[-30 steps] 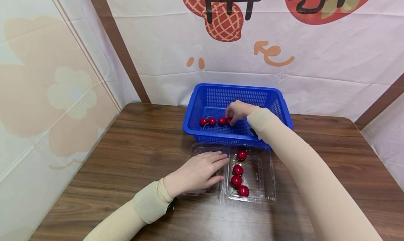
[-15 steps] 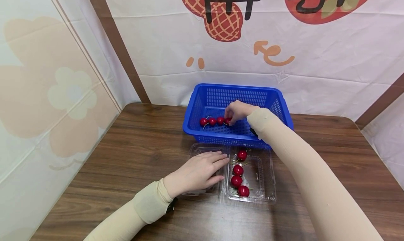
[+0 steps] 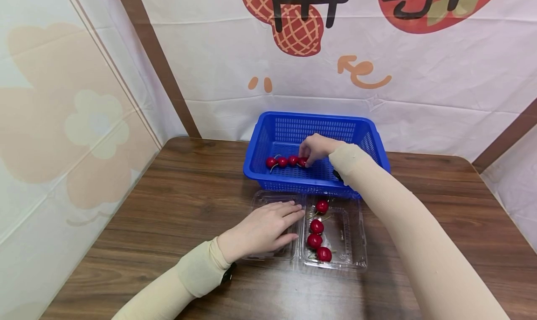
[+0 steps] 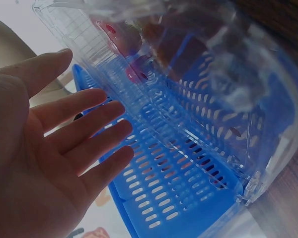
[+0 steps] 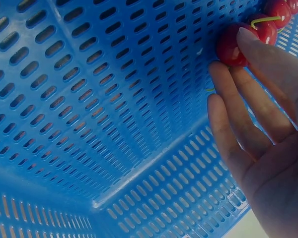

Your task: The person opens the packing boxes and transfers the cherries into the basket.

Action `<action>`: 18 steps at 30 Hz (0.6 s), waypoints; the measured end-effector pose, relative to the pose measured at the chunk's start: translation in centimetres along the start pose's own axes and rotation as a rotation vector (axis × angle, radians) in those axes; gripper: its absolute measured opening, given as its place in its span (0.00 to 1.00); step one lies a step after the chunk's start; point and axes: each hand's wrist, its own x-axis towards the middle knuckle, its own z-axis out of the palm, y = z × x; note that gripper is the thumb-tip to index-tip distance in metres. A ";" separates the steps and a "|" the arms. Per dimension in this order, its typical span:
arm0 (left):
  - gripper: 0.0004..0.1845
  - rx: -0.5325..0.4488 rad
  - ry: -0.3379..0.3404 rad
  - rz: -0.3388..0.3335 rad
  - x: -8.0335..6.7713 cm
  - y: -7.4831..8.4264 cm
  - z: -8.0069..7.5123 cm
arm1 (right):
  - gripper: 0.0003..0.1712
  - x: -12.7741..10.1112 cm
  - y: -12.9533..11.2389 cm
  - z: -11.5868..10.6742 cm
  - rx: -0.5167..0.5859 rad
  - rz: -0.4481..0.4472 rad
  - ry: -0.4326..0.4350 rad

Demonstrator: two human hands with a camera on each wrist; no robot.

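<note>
My right hand (image 3: 313,147) reaches into a blue slotted basket (image 3: 365,129) and pinches a red cherry (image 5: 231,45) between thumb and fingertips. That cherry (image 3: 303,161) ends a row of several cherries (image 3: 282,161) on the basket floor. My left hand (image 3: 261,229) lies flat, fingers straight, on the empty left half of an open clear clamshell box (image 3: 350,245). The box's right half holds several cherries (image 3: 316,226). In the left wrist view the left hand's palm (image 4: 54,148) faces the clear box (image 4: 198,64), with the basket (image 4: 164,193) behind it.
The brown wooden table (image 3: 168,203) ends at a white printed backdrop (image 3: 419,91) behind the basket and a patterned panel (image 3: 63,124) on the left. The basket stands right behind the clamshell. Bare tabletop lies left and right of both.
The right hand's fingers have nudged the nearest cherries slightly left in the basket. The left hand has stayed flat on the clamshell.
</note>
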 end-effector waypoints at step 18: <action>0.27 -0.010 -0.009 -0.012 0.0 0.1 0.1 | 0.18 -0.7 -0.3 -1.0 -0.030 0.006 0.000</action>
